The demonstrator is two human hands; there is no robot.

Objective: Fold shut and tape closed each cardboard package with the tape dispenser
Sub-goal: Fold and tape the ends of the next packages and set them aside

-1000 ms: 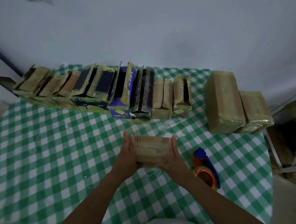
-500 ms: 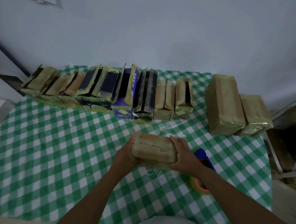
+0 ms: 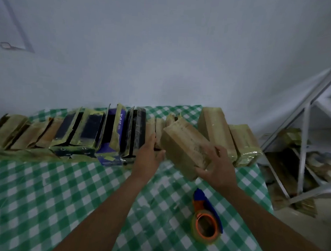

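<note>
A taped brown cardboard package is lifted above the table and tilted, its far end toward the back row. My right hand grips its near right end, fingers curled over the top. My left hand touches its left side with fairly straight fingers. The blue and orange tape dispenser lies on the checked cloth to the near right, untouched. A row of open packages stands along the back edge.
Two taped brown boxes stand at the back right of the green checked table. A white metal rack with more packages on its lower shelf stands beyond the table's right edge. A pale wall rises behind.
Both hands lifted the package from the near middle of the table and carried it back and right, turning it. The view tilted upward. The dispenser stayed put.
</note>
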